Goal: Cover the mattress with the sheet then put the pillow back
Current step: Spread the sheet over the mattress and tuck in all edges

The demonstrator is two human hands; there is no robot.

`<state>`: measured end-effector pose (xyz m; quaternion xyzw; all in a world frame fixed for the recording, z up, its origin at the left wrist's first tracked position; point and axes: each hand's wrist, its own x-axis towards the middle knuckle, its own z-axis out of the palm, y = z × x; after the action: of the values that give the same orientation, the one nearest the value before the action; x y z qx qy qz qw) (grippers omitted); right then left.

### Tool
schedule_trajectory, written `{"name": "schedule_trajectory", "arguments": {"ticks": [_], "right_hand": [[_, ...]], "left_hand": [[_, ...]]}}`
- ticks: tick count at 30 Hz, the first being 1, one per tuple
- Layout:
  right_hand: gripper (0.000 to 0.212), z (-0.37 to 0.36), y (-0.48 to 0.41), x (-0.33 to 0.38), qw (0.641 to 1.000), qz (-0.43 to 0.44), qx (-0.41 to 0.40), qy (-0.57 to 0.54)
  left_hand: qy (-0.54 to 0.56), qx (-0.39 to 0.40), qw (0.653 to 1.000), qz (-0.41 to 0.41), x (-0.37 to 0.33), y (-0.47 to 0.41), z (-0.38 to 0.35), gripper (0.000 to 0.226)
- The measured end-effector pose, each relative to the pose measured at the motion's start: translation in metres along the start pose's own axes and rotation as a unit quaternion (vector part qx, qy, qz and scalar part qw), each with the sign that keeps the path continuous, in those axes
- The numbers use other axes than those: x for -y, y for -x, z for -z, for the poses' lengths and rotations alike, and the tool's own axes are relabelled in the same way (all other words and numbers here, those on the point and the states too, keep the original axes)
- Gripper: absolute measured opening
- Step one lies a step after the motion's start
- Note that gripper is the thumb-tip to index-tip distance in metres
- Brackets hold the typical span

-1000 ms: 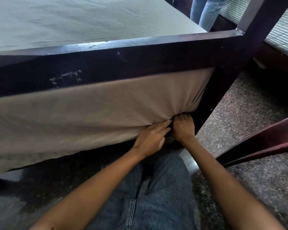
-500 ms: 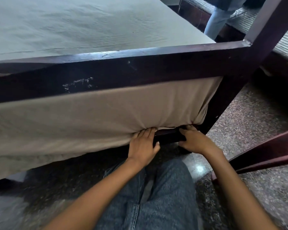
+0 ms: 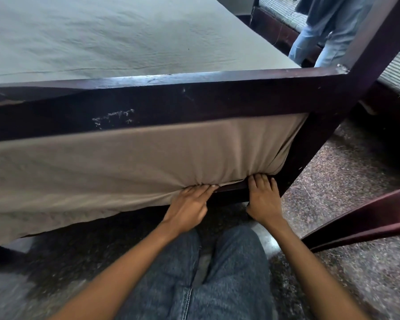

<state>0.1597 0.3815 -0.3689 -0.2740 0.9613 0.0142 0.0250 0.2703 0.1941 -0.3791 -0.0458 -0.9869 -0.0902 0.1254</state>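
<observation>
- The sheet (image 3: 125, 162) hangs below the bed rail (image 3: 194, 100), its loose hem sagging at the left.
- The left hand (image 3: 189, 204), fingers straight, presses the gathered sheet edge below the rail.
- The right hand (image 3: 263, 199), fingers flat, touches the sheet below the rail's right end.
- Bare floor (image 3: 356, 169) lies right of the rail.

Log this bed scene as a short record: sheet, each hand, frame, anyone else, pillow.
sheet: tan, smooth on top, gathered at the near corner, lower edge hanging loose to the left
left hand: straight fingers pressing the gathered edge
right hand: flat, fingertips at the sheet's corner beside the post
frame: dark wooden footboard, scuffed
other person: legs in jeans beyond the bed
pillow: not in view
</observation>
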Motion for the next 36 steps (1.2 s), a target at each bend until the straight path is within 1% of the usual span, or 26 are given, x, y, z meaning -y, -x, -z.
{"name": "schedule_trajectory", "arguments": {"ticks": [2, 3, 5, 7, 9, 10, 11, 12, 14, 17, 19, 21, 23, 24, 26, 29, 32, 34, 36], "right_hand": [[0.083, -0.006, -0.002, 0.003, 1.000, -0.022, -0.011, -0.002], [0.083, -0.006, -0.002, 0.005, 1.000, -0.028, -0.012, -0.005], [0.078, 0.005, -0.004, 0.008, 0.999, -0.044, 0.015, -0.011], [0.074, 0.017, -0.010, 0.007, 0.997, -0.040, 0.058, -0.011], [0.075, 0.030, -0.013, 0.003, 0.988, -0.036, 0.147, -0.036], [0.073, 0.036, -0.009, 0.001, 0.984, -0.030, 0.173, -0.042], [0.067, 0.041, -0.002, 0.000, 0.984, -0.018, 0.171, -0.044], [0.058, 0.046, 0.004, -0.002, 0.987, -0.005, 0.152, -0.054], [0.042, 0.049, 0.016, 0.002, 0.992, 0.015, 0.076, -0.095], [0.037, 0.040, 0.020, 0.019, 0.985, 0.071, -0.067, -0.142], [0.037, 0.030, 0.019, 0.032, 0.974, 0.094, -0.120, -0.166], [0.032, 0.025, 0.019, 0.042, 0.972, 0.102, -0.126, -0.169], [0.027, 0.023, 0.017, 0.046, 0.973, 0.084, -0.133, -0.168], [0.027, 0.022, 0.017, 0.047, 0.975, 0.079, -0.128, -0.165], [0.035, 0.019, 0.019, 0.050, 0.977, 0.087, -0.111, -0.161], [0.045, 0.013, 0.023, 0.051, 0.978, 0.091, -0.109, -0.151], [0.058, 0.008, 0.017, 0.053, 0.984, 0.098, -0.093, -0.112], [0.063, 0.008, 0.008, 0.060, 0.992, 0.081, -0.065, -0.075], [0.062, 0.008, 0.006, 0.067, 0.997, 0.055, -0.030, -0.051]], "left_hand": [[0.020, -0.011, 1.000, -0.013, 0.001, 0.000, 0.004, 0.054], [0.031, -0.018, 0.999, -0.010, -0.002, -0.002, 0.006, 0.052], [0.042, -0.024, 0.999, 0.013, -0.010, -0.004, 0.007, 0.048], [0.056, -0.026, 0.998, 0.032, -0.015, -0.004, 0.008, 0.045], [0.071, -0.032, 0.996, 0.031, -0.017, 0.003, 0.009, 0.043], [0.075, -0.043, 0.996, 0.023, -0.017, 0.009, 0.011, 0.042], [0.075, -0.056, 0.996, 0.015, -0.016, 0.015, 0.013, 0.041], [0.070, -0.069, 0.995, 0.012, -0.014, 0.022, 0.016, 0.041], [0.056, -0.085, 0.995, 0.025, -0.005, 0.035, 0.023, 0.041], [0.028, -0.067, 0.994, 0.078, 0.007, 0.053, 0.028, 0.042], [0.014, -0.048, 0.991, 0.123, 0.009, 0.058, 0.030, 0.045], [0.002, -0.033, 0.989, 0.143, 0.010, 0.060, 0.029, 0.046], [-0.021, -0.017, 0.990, 0.141, 0.011, 0.060, 0.025, 0.043], [-0.034, -0.011, 0.989, 0.143, 0.012, 0.059, 0.023, 0.042], [-0.052, -0.006, 0.986, 0.160, 0.015, 0.059, 0.024, 0.041], [-0.076, 0.001, 0.982, 0.173, 0.021, 0.065, 0.029, 0.043], [-0.076, 0.012, 0.981, 0.177, 0.021, 0.078, 0.027, 0.048], [-0.073, 0.018, 0.978, 0.194, 0.020, 0.080, 0.025, 0.053], [-0.069, 0.028, 0.974, 0.216, 0.021, 0.075, 0.024, 0.056]]}}
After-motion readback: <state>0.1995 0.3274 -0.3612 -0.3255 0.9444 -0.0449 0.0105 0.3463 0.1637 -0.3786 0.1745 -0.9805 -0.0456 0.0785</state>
